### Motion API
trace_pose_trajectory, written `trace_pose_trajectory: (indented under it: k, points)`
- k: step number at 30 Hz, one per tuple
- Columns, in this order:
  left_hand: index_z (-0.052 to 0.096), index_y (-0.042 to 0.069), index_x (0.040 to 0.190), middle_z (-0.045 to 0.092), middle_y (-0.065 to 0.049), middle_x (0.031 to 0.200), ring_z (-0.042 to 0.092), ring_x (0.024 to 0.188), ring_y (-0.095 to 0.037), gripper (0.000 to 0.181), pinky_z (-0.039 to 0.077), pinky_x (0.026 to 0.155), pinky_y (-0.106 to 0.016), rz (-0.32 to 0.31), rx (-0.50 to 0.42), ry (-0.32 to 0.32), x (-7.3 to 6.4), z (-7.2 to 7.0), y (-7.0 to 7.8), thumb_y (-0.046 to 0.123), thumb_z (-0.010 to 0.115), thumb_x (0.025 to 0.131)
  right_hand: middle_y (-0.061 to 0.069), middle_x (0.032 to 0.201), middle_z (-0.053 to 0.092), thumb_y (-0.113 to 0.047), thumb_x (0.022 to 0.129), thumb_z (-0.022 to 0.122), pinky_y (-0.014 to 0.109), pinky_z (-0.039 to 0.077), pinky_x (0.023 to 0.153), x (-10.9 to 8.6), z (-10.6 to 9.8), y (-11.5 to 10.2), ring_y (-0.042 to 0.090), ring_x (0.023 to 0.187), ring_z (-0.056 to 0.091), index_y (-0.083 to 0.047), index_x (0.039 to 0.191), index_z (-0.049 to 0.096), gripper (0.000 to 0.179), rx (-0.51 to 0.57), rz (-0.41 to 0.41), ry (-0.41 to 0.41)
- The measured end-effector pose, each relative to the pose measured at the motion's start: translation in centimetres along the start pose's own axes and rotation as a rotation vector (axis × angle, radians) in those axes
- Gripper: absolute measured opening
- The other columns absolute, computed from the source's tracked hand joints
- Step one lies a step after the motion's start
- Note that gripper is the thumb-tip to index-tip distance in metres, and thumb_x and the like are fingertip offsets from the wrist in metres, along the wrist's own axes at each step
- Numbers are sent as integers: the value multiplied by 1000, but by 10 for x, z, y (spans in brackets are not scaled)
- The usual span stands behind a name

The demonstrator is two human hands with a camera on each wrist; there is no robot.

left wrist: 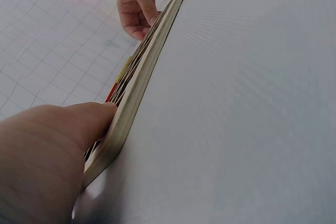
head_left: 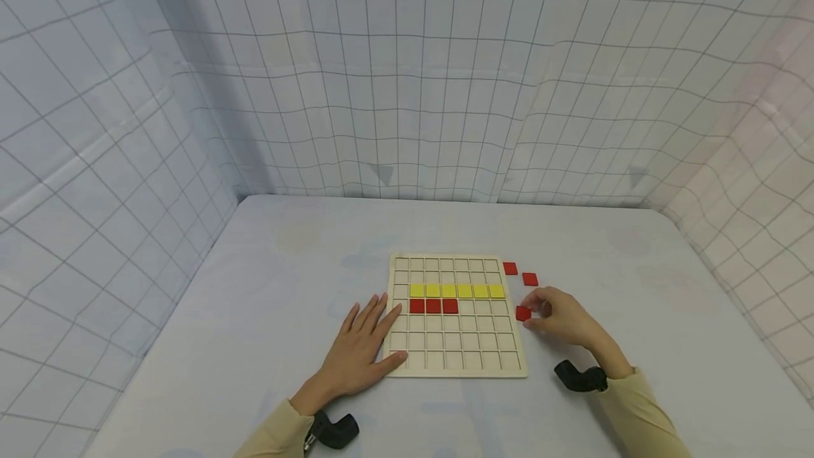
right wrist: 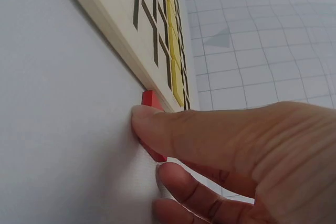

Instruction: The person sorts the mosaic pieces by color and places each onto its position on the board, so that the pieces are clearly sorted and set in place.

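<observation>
A pale wooden grid board (head_left: 456, 372) lies flat on the table. My left hand (head_left: 353, 360) rests spread over its left edge, thumb near the lower left corner. Beside the board's right edge, my right hand (head_left: 562, 316) pinches a red square tile (head_left: 523, 313) between thumb and fingers. The right wrist view has that red tile (right wrist: 149, 99) tilted up close to the board's rim, partly covered by the thumb. On the grid, a row of several yellow tiles (head_left: 449, 291) runs to the right side, with three red tiles (head_left: 434, 307) in the row below, toward its left end.
Two loose red tiles, one (head_left: 510, 268) by the board's upper right corner and another (head_left: 530, 279) farther right, lie on the white table (head_left: 305, 246). Grid-patterned white curtains (head_left: 407, 90) stand behind and at both sides.
</observation>
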State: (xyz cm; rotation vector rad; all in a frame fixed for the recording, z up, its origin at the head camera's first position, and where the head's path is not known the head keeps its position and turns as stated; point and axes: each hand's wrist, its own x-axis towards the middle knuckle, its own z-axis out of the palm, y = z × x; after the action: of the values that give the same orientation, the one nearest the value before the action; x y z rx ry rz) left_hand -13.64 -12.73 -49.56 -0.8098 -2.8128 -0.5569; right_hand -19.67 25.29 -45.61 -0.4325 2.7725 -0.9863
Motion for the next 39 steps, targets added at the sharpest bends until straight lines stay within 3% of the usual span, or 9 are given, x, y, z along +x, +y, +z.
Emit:
trace_pose_trajectory:
  k: [20, 39]
  points:
    - [30, 10, 150, 21, -16, 154, 15, 141, -31, 75, 8, 111, -52, 5, 6, -2, 0, 1, 0, 54, 49, 93, -1, 84, 57, -3, 76, 77, 32, 45, 60, -3, 0, 0, 20, 76, 49, -11, 89, 60, 23, 16, 13, 29]
    - [26, 14, 152, 17, -13, 156, 11, 143, -27, 76, 4, 112, -49, -25, -6, -29, 0, 1, -2, 57, 47, 93, 0, 81, 59, -1, 84, 67, 31, 46, 63, -3, -2, 4, 19, 76, 53, -6, 93, 64, 11, 75, -5, 45]
